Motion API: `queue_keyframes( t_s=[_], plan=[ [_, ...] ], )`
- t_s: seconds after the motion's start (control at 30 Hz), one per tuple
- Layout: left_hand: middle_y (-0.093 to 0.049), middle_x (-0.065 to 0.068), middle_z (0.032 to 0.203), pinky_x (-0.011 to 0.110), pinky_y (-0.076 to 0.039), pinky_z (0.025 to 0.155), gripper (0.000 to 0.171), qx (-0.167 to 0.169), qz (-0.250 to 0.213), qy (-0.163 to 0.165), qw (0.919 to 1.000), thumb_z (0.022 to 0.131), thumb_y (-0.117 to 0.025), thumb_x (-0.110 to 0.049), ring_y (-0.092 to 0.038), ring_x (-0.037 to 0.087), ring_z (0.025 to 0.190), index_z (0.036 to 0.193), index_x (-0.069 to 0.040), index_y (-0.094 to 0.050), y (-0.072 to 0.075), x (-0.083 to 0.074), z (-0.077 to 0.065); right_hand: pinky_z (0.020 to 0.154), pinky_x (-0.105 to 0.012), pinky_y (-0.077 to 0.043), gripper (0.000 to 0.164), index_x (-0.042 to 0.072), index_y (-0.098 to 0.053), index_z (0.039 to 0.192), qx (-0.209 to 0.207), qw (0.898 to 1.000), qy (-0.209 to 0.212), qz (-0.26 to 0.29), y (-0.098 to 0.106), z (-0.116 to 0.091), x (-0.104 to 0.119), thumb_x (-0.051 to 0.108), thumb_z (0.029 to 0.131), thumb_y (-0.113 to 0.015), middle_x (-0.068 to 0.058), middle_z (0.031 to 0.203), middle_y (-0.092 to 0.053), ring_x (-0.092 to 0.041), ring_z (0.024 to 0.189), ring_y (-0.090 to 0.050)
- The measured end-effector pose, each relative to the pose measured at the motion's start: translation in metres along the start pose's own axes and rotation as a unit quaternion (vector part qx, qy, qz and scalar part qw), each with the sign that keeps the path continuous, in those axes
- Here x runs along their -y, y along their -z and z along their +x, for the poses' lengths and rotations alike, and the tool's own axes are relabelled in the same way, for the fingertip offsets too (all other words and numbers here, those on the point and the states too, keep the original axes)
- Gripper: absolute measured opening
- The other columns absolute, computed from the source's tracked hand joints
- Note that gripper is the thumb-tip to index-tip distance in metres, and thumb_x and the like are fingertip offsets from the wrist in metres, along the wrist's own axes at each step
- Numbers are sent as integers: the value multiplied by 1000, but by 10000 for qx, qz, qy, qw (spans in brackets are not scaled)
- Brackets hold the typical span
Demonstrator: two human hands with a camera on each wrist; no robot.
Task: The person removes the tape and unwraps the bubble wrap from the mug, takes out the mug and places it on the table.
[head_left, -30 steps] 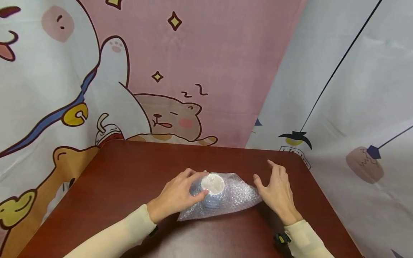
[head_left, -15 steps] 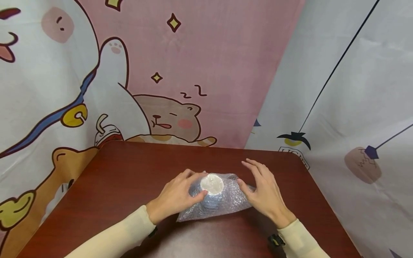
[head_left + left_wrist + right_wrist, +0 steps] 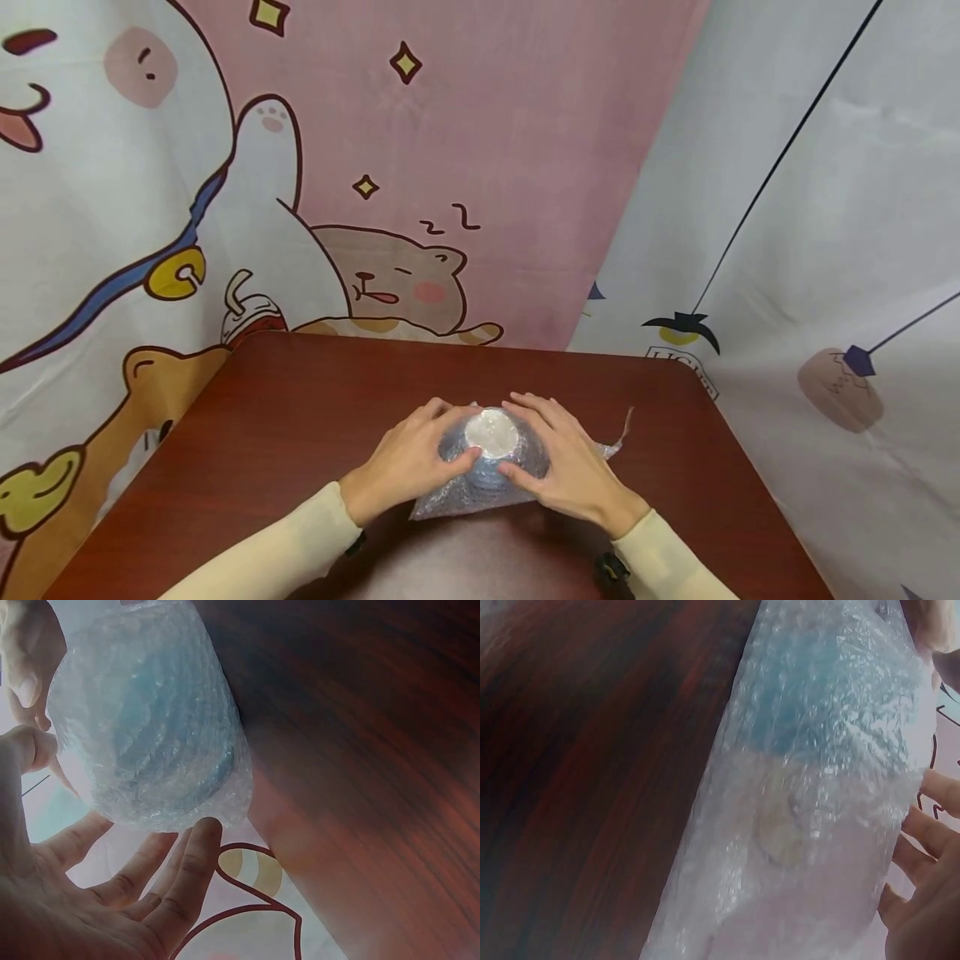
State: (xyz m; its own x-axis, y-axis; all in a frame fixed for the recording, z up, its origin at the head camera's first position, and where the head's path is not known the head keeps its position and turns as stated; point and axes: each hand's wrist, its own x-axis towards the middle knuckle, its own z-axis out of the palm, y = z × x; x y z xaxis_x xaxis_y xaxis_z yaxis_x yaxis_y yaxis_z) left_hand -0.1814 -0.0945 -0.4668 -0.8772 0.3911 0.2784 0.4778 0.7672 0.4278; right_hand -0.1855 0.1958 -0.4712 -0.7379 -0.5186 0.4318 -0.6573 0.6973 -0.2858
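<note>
At the middle of the table a bubble-wrap bag [image 3: 450, 497] surrounds a light-blue round thing with a flat white top [image 3: 491, 432]; its exact kind is blurred by the wrap. My left hand [image 3: 408, 454] holds its left side, thumb in front and fingers behind. My right hand [image 3: 572, 467] holds the right side the same way, with thumb and fingertips near the white top. In the left wrist view, the fingers [image 3: 187, 881] curve under the wrap's edge. The right wrist view shows right fingers [image 3: 928, 829] against the bubble wrap [image 3: 832, 697].
The dark red-brown table [image 3: 337, 375] spreads around the bundle. A loose corner of wrap [image 3: 618, 437] sticks out past my right hand. Behind the table hangs a printed cloth [image 3: 525, 167] with cartoon animals, and another cloth [image 3: 810, 250] hangs on the right.
My right hand has moved left from the wrap's outer end onto the right side of the blue thing. The wrap's right end now shows behind it. The left hand has stayed in place.
</note>
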Motion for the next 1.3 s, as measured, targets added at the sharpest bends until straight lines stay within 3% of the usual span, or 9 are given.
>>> queue_keyframes(
  t_s=[0.33, 0.63, 0.87, 1.07, 1.3],
  plan=[
    [-73, 2, 132, 36, -63, 70, 64, 35, 40, -61, 10000, 106, -80, -57, -71, 15, 95, 163, -32, -68, 1, 1, -1, 140, -64, -40, 96, 22, -54, 175, 216, 9991, 357, 61, -14, 15, 5, 63, 95, -90, -5, 177, -58, -34, 165, -56],
    [-75, 3, 133, 39, -65, 71, 64, -2, 87, -87, 9999, 106, -80, -57, -74, 18, 98, 164, -31, -68, 2, 1, -2, 127, -62, -57, 90, 17, -58, 171, 489, 9986, 96, 185, -18, 19, 3, 59, 98, -89, -1, 172, -63, -30, 156, -65],
    [-78, 5, 137, 47, -70, 77, 66, -44, 170, -24, 9998, 106, -80, -58, -79, 24, 108, 165, -32, -67, 0, -1, -4, 118, -63, -62, 82, 17, -64, 165, 508, 9977, -34, 451, -19, 19, 6, 52, 96, -94, 0, 164, -68, -27, 150, -69],
    [-82, 10, 136, 49, -72, 81, 67, -318, 353, -261, 9985, 105, -83, -54, -82, 30, 117, 164, -26, -68, -1, -2, -7, 113, -60, -65, 81, 16, -67, 161, 431, 9982, 44, 423, -20, 19, 7, 49, 94, -96, 1, 160, -70, -25, 144, -73],
    [-81, 11, 146, 50, -73, 90, 81, -461, 384, -468, 9971, 100, -85, -68, -82, 33, 126, 166, -25, -65, 0, -2, -8, 110, -55, -67, 82, 16, -67, 161, 358, 9983, 101, 447, -17, 23, 7, 46, 91, -99, 0, 159, -71, -23, 139, -75]
  ],
)
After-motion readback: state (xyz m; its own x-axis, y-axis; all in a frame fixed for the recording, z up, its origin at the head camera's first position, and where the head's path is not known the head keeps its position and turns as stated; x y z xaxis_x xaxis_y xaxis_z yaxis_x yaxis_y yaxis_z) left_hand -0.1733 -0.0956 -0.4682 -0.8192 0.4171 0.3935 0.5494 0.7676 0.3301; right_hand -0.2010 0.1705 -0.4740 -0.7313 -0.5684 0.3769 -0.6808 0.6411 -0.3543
